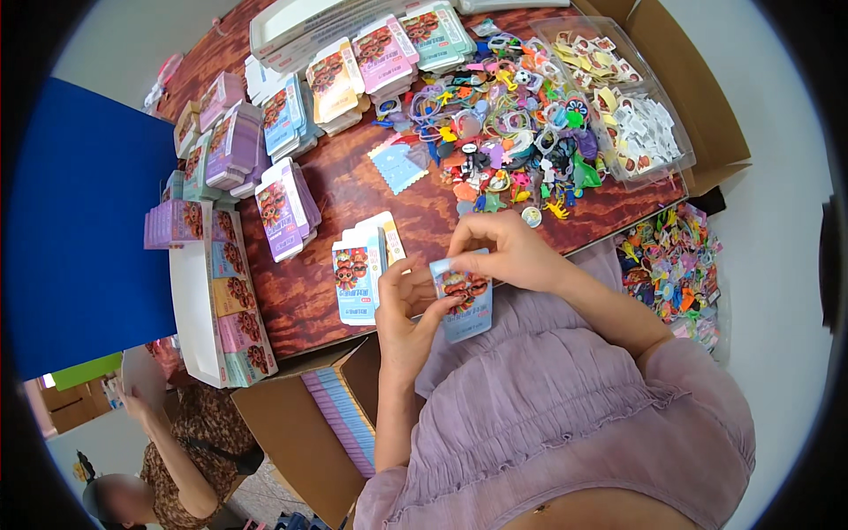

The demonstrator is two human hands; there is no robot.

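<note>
A small light-blue carton (468, 323) with cartoon figures on its front is in front of me at the table edge. My left hand (408, 305) grips its left side, thumb across the front. My right hand (503, 252) is closed at its upper end, thumb and fingers pinching the top. Whether anything is inside the carton cannot be seen. Just left of my left hand lies a short stack of flat blue cartons (356, 287), with a cream one (386, 231) sticking out behind. A pale-blue sheet with a zigzag edge (399, 166) lies farther back on the table.
Stacks of purple (283, 212), orange (334, 84) and pink cartons (385, 53) stand behind. Colourful trinkets (512, 124) are heaped at the right, beside a clear tray (682, 161) of small cut-outs. A display box (196, 309) and a brown carton (291, 433) are left. Another person (199, 442) is lower left.
</note>
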